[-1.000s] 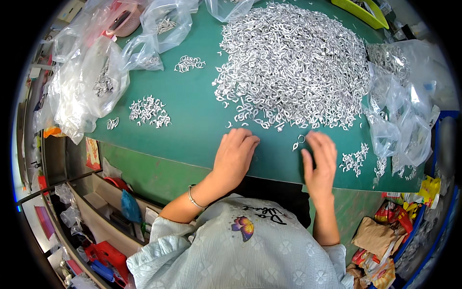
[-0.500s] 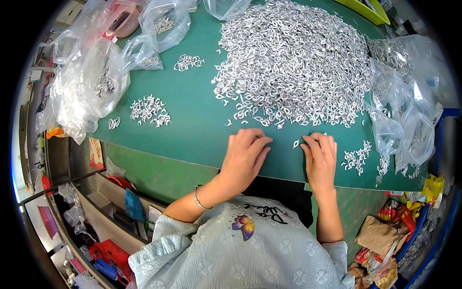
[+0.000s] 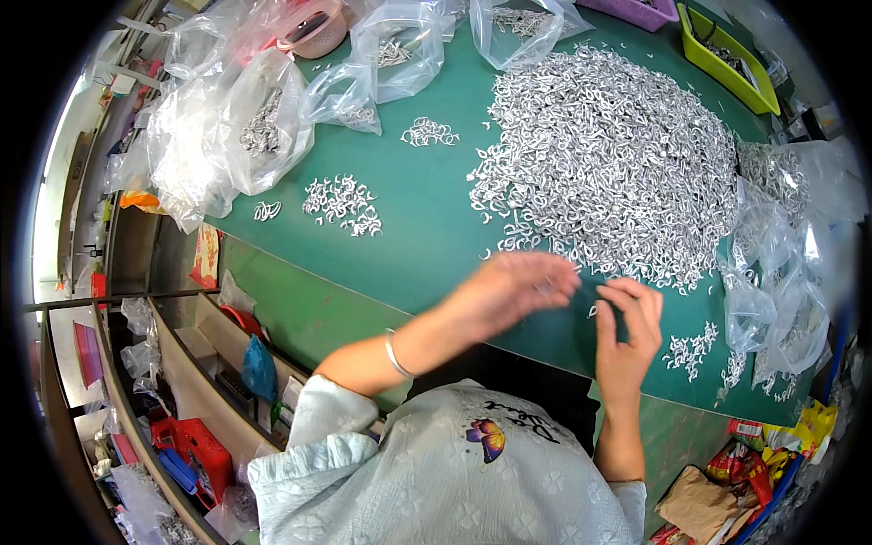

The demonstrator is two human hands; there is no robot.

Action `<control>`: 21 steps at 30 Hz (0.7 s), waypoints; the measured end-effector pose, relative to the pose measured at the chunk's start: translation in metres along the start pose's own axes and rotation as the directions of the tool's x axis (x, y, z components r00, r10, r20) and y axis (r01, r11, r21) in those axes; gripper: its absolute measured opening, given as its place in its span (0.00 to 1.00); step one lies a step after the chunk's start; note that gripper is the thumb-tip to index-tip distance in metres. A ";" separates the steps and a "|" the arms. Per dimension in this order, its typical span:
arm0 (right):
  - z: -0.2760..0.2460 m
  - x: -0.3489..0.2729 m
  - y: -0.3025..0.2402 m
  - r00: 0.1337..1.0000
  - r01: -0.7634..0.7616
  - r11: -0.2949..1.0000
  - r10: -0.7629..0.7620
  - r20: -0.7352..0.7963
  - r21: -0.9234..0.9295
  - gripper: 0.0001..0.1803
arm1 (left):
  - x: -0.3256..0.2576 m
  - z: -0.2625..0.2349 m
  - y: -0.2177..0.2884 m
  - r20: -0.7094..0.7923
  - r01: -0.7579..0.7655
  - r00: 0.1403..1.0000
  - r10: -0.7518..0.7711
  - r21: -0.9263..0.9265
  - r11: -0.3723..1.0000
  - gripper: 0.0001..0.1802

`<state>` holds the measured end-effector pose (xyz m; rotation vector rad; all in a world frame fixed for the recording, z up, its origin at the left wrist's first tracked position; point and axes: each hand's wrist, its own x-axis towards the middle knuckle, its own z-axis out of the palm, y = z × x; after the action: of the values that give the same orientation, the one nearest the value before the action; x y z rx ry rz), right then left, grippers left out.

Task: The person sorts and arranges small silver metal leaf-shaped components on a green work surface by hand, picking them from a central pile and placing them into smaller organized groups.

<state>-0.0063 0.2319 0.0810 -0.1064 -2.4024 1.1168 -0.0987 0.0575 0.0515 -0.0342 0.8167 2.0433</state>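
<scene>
A large heap of small silver metal pieces (image 3: 618,163), many of them ring- or hook-shaped, lies on the green table (image 3: 418,245). My left hand (image 3: 527,283), with a bracelet on its wrist, is smeared by motion at the heap's near edge, so what its fingers hold cannot be made out. Just right of it, my right hand (image 3: 631,327) has thumb and forefinger apart, nothing visible between them. Beside the right thumb lies one small loose silver piece (image 3: 592,311).
Small groups of silver pieces lie left (image 3: 343,205) and right (image 3: 690,351). Clear plastic bags (image 3: 263,136) stand at the left, others (image 3: 772,272) at the right. A yellow-green tray (image 3: 731,68) and a purple basket (image 3: 640,11) sit at the back.
My left hand has moved right, toward my right hand and the heap. The right hand's thumb and fingers have spread. The whole view has shifted and turned.
</scene>
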 end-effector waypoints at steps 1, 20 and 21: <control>-0.006 -0.002 0.007 1.000 -0.015 1.000 0.015 0.001 -0.021 0.08 | 0.000 -0.006 0.022 -0.095 -0.065 0.992 0.077 0.126 0.990 0.15; -0.012 -0.024 0.031 0.967 0.103 0.897 0.013 0.256 -0.430 0.19 | -0.015 0.009 0.002 0.372 -0.308 0.848 0.377 0.926 -0.221 0.20; -0.016 -0.029 0.029 0.959 0.100 0.906 0.023 0.284 -0.411 0.20 | -0.020 0.018 -0.010 0.386 -0.316 0.857 0.340 0.917 -0.245 0.21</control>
<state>0.0230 0.2545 0.0566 -0.0414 -2.8598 0.6055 -0.0749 0.0567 0.0669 1.2359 2.4900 1.1575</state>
